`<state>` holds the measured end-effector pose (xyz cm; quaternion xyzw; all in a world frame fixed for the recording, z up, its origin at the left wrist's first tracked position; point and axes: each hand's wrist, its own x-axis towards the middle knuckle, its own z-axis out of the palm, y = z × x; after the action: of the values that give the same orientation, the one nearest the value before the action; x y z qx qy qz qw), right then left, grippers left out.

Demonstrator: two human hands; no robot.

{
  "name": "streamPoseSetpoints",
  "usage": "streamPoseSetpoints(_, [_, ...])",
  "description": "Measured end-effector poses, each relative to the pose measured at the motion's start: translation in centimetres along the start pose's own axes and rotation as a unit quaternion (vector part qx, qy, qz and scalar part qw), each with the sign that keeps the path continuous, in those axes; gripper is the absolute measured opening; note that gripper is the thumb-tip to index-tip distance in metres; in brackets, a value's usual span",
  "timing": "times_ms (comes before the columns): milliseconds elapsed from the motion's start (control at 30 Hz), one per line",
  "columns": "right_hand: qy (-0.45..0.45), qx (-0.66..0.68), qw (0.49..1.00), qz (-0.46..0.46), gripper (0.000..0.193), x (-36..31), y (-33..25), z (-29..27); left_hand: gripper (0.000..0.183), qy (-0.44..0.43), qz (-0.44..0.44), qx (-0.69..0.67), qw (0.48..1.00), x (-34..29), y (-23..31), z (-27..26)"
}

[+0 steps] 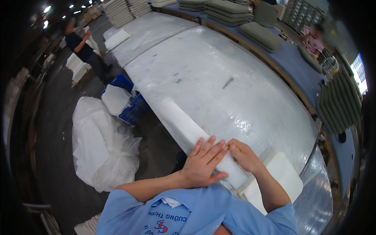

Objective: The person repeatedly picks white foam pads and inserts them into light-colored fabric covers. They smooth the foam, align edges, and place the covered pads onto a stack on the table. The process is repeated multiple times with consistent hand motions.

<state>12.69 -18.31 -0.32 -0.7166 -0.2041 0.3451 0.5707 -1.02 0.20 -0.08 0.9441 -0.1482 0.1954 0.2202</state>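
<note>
A long white foam strip [184, 122] lies along the near left edge of a table covered in clear plastic film [227, 78]. My left hand [203, 162] rests flat on the strip with its fingers spread. Just to its right, my right hand [241, 154] is closed at the strip's right edge, thumb and fingers pinched together. What that pinch holds, if anything, is too small to make out. By my right forearm lie white foam pads [284, 176] with rounded corners, partly hidden by the arm.
On the floor at left stand a large clear bag of white pieces [92, 145] and blue crates [135, 109]. A person [84, 49] stands beyond them. Along the far right, a blue-topped bench [291, 58] carries stacked green cushions [338, 103]; another person [312, 43] sits there.
</note>
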Motion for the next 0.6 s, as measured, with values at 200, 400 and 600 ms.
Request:
streamPoseSetpoints(200, [-0.022, 0.047, 0.998, 0.047, 0.033, 0.1, 4.2, -0.5, 0.085, -0.008, 0.006, -0.045, 0.999, 0.4, 0.1, 0.2])
streamPoseSetpoints(400, [0.025, 0.014, 0.995, 0.093, 0.023, 3.1, 1.6, -0.6, 0.085, -0.017, 0.027, -0.044, 0.999, 0.8, -0.7, -0.6])
streamPoseSetpoints(600, [-0.035, 0.057, 0.997, 0.035, 0.014, 5.5, 1.5, 1.2, 0.078, 0.025, 0.024, -0.165, 0.986, 0.4, -3.4, -2.1])
